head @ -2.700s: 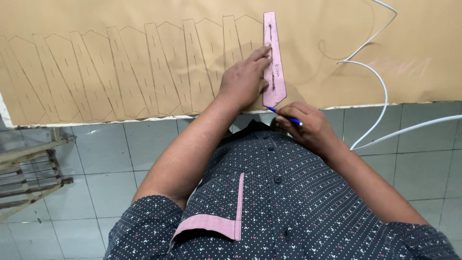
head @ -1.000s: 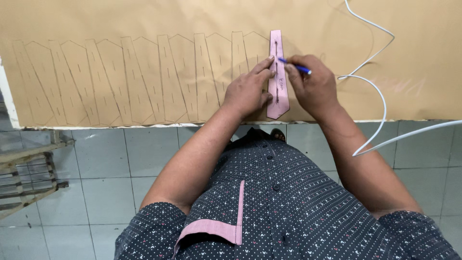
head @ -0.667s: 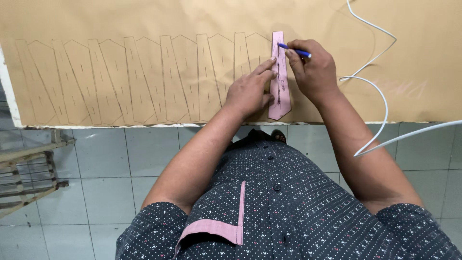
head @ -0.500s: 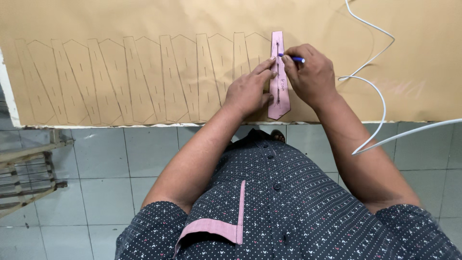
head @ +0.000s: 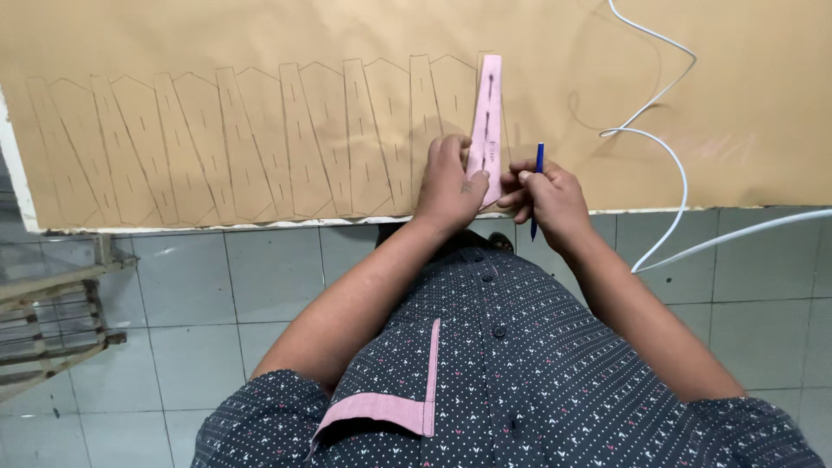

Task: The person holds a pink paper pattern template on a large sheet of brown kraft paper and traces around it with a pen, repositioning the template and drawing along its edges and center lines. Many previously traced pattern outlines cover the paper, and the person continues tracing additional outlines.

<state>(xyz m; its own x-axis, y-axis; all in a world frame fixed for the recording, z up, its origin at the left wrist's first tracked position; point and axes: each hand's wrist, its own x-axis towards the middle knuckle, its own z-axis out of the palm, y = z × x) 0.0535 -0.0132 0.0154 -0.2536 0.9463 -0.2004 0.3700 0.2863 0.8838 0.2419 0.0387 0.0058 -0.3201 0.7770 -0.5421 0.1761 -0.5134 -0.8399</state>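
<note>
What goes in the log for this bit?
left hand: presses pink template | right hand: holds blue pen | surface: brown paper

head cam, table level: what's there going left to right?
Wooden rack at the far left edge → traced outlines on the brown paper → left hand pressing the pink template → right hand holding the blue pen → white cable.

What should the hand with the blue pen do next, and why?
Probably bring the blue pen back to the pink template's edge: the right hand holds the pen just beside it, while the left hand pins it flat on the brown paper.
</note>
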